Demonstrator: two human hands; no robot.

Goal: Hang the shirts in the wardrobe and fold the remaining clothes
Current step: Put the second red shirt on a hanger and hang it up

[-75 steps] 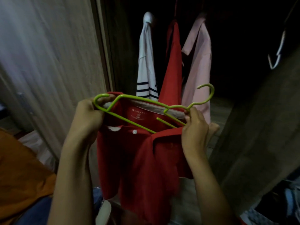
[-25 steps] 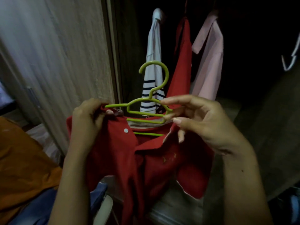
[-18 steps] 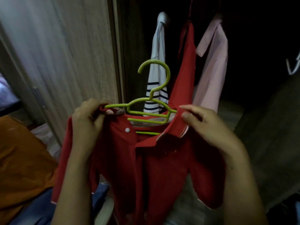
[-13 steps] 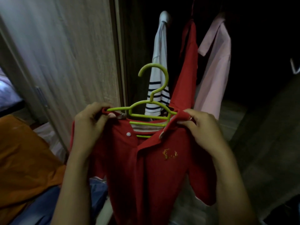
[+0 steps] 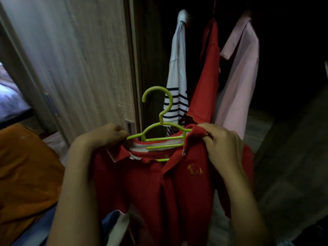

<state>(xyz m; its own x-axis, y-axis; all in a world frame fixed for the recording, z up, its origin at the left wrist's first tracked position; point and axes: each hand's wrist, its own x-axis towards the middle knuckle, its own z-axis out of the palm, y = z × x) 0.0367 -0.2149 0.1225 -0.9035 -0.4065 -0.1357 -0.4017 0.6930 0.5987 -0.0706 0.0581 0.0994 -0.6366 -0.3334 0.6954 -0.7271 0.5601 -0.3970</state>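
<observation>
Both forearms reach forward, hands level. The left hand (image 5: 106, 137) is curled round the left end of a lime-green plastic hanger (image 5: 165, 139). The right hand (image 5: 220, 144) pinches the collar of a red polo shirt with a gold chest emblem (image 5: 168, 183). The shirt hangs on the hanger between the hands, hook upright, in front of the dark wooden wardrobe (image 5: 150, 50).

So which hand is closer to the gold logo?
Right. The right hand pinches the collar just above the logo; the left hand grips the far end of the hanger, across the shirt.
</observation>
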